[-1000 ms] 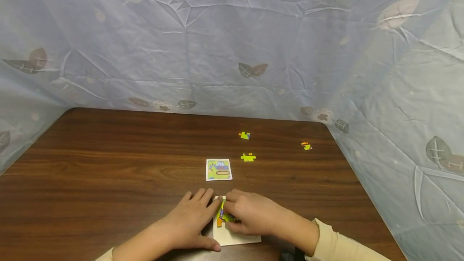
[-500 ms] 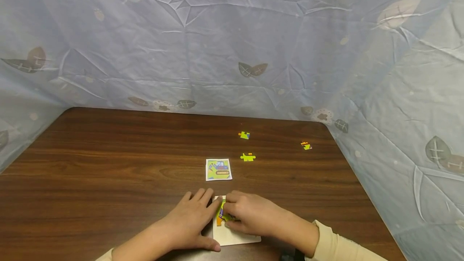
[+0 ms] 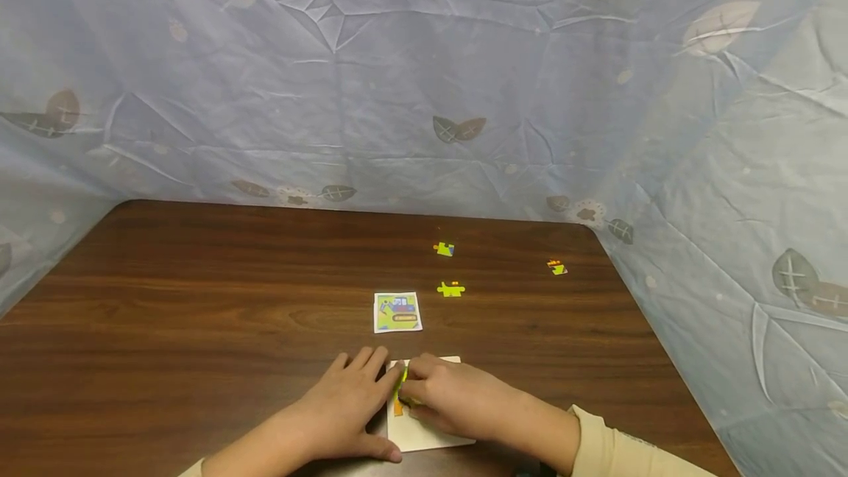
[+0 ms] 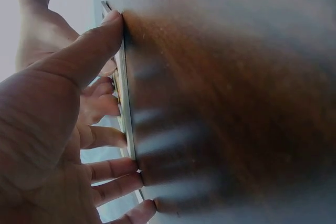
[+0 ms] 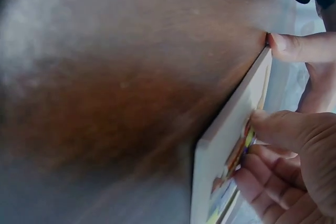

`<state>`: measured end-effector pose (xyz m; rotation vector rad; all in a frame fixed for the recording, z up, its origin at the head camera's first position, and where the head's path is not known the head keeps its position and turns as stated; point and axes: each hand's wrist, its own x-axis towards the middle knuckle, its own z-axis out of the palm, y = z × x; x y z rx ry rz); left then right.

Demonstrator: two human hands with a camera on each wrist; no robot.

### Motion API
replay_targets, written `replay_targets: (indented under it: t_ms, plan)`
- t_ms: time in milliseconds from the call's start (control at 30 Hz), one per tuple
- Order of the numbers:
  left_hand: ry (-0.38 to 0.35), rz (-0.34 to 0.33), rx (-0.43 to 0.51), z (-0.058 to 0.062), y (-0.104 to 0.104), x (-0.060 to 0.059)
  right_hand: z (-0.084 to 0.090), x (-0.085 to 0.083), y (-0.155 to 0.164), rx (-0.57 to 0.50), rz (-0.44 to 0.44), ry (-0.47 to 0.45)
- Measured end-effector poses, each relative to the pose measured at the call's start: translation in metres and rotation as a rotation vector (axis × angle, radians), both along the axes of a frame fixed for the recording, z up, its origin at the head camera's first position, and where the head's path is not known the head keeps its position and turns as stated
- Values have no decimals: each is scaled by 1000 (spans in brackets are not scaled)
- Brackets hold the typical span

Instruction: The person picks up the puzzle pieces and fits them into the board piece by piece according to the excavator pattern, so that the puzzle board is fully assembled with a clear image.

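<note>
Wood counter [image 3: 199, 315] w/ blue leaf-print sheet [image 3: 424, 79] behind; picture card [image 3: 397, 312] and 3 loose pcs [image 3: 451, 288] lie beyond the hands. Left hand [image 3: 354, 403], fingers straight, braces the white puzzle board [image 3: 424, 436] at near edge; right hand [image 3: 450, 396] pinches a puzzle pc [image 3: 400, 389] on it, covering most of the board.

Little is altered across the three head views. The right hand [image 3: 450, 400] is now shifted slightly towards the left hand [image 3: 351, 407] over the white puzzle board [image 3: 430, 436], so that the fingertips of both nearly meet above the board's left edge. Less of the green and orange puzzle pieces [image 3: 400, 389] on the board is exposed than a second ago; only a narrow strip is seen between the fingers. Whether a piece has been pressed further into the board cannot be told, as it is mostly covered by the right hand.
</note>
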<state>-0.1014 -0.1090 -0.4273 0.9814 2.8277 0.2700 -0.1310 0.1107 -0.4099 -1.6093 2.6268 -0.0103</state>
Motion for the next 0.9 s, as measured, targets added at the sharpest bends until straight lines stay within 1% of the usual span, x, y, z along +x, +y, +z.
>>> replay_targets:
  t_ms: [33, 167, 300, 367, 467, 667, 733, 767, 833, 900]
  plan:
    - [0, -1, 4, 0, 0, 0, 0, 0, 1, -8, 7, -4]
    - [-1, -5, 11, 0, 0, 0, -4, -3, 4, -54, 80, 19]
    - [-8, -11, 14, 0, -1, 0, -4, -5, 4, -81, 118, -12]
    - [-18, -9, 15, 0, -2, 0, -4, -5, 4, -79, 125, -24]
    - [-15, -4, 10, 0, -3, 0, -4, -3, 3, -69, 120, -13]
    - [3, -7, -4, 0, -3, -1, -3, 6, 5, -18, 89, 66]
    - [6, -6, -8, 0, -3, -1, -1, 7, 7, 2, 92, 80]
    - [6, -5, -10, 0, -3, -1, 1, 7, 7, 8, 91, 60]
    - [0, -6, -13, 0, -2, -1, 7, 3, 11, 13, 94, -32]
    - [-17, -10, -18, 1, 0, -1, 15, -8, 16, -11, 94, -196]
